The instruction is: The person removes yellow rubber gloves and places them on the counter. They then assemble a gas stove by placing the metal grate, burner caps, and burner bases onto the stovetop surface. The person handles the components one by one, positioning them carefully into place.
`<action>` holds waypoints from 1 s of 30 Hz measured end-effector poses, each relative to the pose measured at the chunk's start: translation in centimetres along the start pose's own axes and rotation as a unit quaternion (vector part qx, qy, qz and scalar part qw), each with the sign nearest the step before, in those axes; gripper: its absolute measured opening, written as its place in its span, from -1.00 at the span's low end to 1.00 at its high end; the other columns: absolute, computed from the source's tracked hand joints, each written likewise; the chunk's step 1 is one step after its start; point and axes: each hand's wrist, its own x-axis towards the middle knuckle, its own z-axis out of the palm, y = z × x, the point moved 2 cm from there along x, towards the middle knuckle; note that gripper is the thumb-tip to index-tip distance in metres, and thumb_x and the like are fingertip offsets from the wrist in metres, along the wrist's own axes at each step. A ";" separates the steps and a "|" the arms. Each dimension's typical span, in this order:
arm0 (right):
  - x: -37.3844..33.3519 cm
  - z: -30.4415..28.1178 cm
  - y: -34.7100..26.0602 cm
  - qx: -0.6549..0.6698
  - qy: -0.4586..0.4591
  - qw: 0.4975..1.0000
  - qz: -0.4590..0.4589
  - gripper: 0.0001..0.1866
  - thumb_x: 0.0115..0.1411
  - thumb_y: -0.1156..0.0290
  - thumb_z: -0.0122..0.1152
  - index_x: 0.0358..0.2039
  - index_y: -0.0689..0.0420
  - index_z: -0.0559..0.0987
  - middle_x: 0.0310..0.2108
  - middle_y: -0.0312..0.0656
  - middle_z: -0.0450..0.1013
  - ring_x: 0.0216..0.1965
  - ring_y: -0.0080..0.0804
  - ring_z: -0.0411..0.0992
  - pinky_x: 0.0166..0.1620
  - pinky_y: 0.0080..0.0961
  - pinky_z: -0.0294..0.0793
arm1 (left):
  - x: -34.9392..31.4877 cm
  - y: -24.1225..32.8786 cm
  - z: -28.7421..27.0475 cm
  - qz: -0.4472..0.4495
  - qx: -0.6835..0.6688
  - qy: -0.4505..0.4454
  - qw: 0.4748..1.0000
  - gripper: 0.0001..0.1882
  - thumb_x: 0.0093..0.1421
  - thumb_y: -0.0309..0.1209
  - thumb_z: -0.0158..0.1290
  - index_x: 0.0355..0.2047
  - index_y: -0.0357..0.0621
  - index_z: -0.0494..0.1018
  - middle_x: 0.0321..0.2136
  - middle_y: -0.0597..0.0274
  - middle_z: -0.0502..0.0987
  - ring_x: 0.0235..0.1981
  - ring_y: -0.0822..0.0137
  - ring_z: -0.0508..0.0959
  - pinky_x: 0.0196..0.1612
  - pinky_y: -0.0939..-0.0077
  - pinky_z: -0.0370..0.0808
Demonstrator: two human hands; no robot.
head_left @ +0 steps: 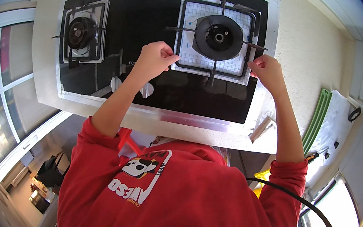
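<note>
A white sheet with a grid pattern (246, 18) lies around the right burner (219, 37) of a black glass gas hob (135, 14). On top of it rests a black pot support (223, 7) with prongs pointing inward and outward. My left hand (156, 61) is closed in a pinch at the sheet's left edge, near its front corner. At the right edge, my right hand (268, 74) pinches with thumb and fingers. Both grips sit close to the pot support's rails, so whether they also touch the rails is hard to see.
The left burner (81, 33) has its own support. Two control knobs (146, 90) are at the hob's front, partly behind my left forearm. A small block (263, 129) lies on the counter's right front corner. A green ridged panel (317, 121) stands at the right; a black cable (312, 207) crosses my right sleeve.
</note>
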 end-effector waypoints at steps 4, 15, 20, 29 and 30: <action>-0.2 0.4 1.1 0.014 0.016 1.000 -0.019 -0.79 0.04 0.34 0.25 -0.44 0.25 0.55 -0.56 -0.13 0.54 -0.52 -0.42 0.55 -0.36 -0.55 0.49 | -0.2 -0.5 0.2 -0.006 -0.012 -0.015 1.000 -0.78 0.05 -0.39 0.23 -0.42 -0.31 0.49 -0.57 0.16 0.55 -0.66 0.46 0.51 -0.55 0.64 0.43; -1.8 1.9 2.2 0.073 -0.024 0.996 0.037 -0.81 0.10 0.37 0.19 -0.47 0.27 0.54 -0.65 -0.16 0.50 -0.59 -0.45 0.53 -0.48 -0.57 0.48 | -1.1 -1.6 0.6 -0.060 -0.018 -0.039 0.997 -0.80 0.04 -0.46 0.20 -0.38 -0.38 0.51 -0.56 0.13 0.57 -0.64 0.44 0.56 -0.54 0.64 0.49; -3.7 1.3 1.5 0.079 0.055 0.995 -0.005 -0.76 0.13 0.34 0.18 -0.46 0.30 0.53 -0.61 -0.14 0.50 -0.60 -0.43 0.52 -0.47 -0.56 0.47 | -1.1 -2.0 0.2 -0.038 -0.044 -0.038 0.998 -0.79 0.08 -0.43 0.18 -0.36 -0.35 0.50 -0.53 0.16 0.56 -0.62 0.46 0.54 -0.53 0.64 0.50; -18.0 -3.9 8.3 0.147 0.080 0.986 0.006 -0.79 0.16 0.39 0.14 -0.38 0.31 0.52 -0.60 -0.13 0.49 -0.56 -0.46 0.49 -0.44 -0.51 0.47 | -5.9 -3.5 -1.3 0.266 -0.024 0.175 0.948 -0.79 0.20 -0.53 -0.02 -0.15 -0.19 0.50 -0.44 0.16 0.60 -0.44 0.38 0.57 -0.33 0.59 0.49; -19.7 -4.1 9.7 0.096 0.095 0.991 0.013 -0.80 0.12 0.38 0.14 -0.41 0.30 0.52 -0.61 -0.12 0.49 -0.58 -0.44 0.49 -0.44 -0.48 0.46 | -5.9 -4.3 -1.8 0.264 0.148 0.190 0.934 -0.80 0.24 -0.45 0.00 -0.19 -0.28 0.51 -0.39 0.13 0.61 -0.36 0.41 0.58 -0.23 0.59 0.47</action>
